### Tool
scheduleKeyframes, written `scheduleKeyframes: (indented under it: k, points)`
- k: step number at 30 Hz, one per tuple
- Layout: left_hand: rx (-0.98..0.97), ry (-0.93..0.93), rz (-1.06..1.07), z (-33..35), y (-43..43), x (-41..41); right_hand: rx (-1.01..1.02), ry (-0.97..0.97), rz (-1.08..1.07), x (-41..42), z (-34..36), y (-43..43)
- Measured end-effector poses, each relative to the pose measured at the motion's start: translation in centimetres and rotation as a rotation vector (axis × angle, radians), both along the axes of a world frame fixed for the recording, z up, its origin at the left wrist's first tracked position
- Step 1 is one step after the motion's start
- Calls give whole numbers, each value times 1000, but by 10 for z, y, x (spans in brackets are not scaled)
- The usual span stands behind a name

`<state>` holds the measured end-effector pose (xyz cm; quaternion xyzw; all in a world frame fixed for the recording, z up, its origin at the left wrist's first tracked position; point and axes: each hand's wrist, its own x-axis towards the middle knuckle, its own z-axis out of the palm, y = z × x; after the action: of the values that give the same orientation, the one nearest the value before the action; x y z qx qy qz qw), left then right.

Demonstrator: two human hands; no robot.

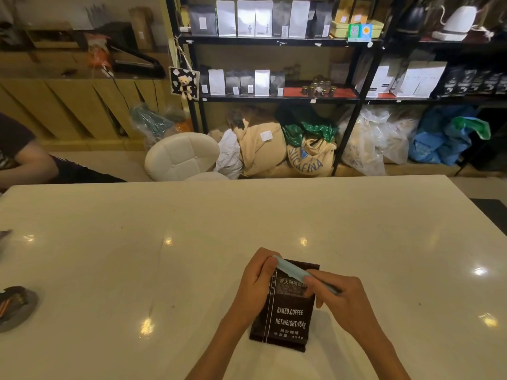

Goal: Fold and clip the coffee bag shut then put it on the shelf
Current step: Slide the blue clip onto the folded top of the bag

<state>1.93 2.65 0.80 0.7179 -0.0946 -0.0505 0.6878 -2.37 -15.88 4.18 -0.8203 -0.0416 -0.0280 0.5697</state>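
A dark brown coffee bag (286,316) printed "BAKED.COFFEE" stands on the white table (164,256) near its front edge. A long light-blue clip (295,271) lies slanted across the bag's folded top. My left hand (256,281) grips the bag's upper left side and the clip's left end. On the clip's right end my right hand (340,300) is closed, with the thumb against the bag's front. The black shelf (274,98) stands beyond the table, with several bags on its boards.
A white padded stool (182,154) and burlap sacks (285,152) sit between the table and the shelf. Another person's arm (24,157) shows at the far left. A dark packet (15,303) lies at the table's left edge.
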Motion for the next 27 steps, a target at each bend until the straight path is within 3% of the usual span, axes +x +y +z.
scheduleKeyframes:
  k: [4, 8, 10, 16, 19, 21, 27]
  points:
    - [18, -28, 42, 4, -4, 2, 147, 39, -91, -2, -2, 0]
    - [68, -101, 71, 3, -6, 0, 684, 115, -304, 1, 1, -10]
    - [90, -181, 55, 5, -8, -3, 785, 91, -378, 6, 7, -4]
    - [141, -262, 23, 2, -8, -5, 324, -121, -219, 17, 24, 51]
    - [128, -175, -4, 0, 0, -3, 363, -146, -173, 27, 36, 34]
    - [100, -135, 31, 2, 6, -3, 285, -125, -93, 29, 40, 9]
    - [12, -7, -4, 14, 12, -5, -532, -153, 220, 7, 14, -2]
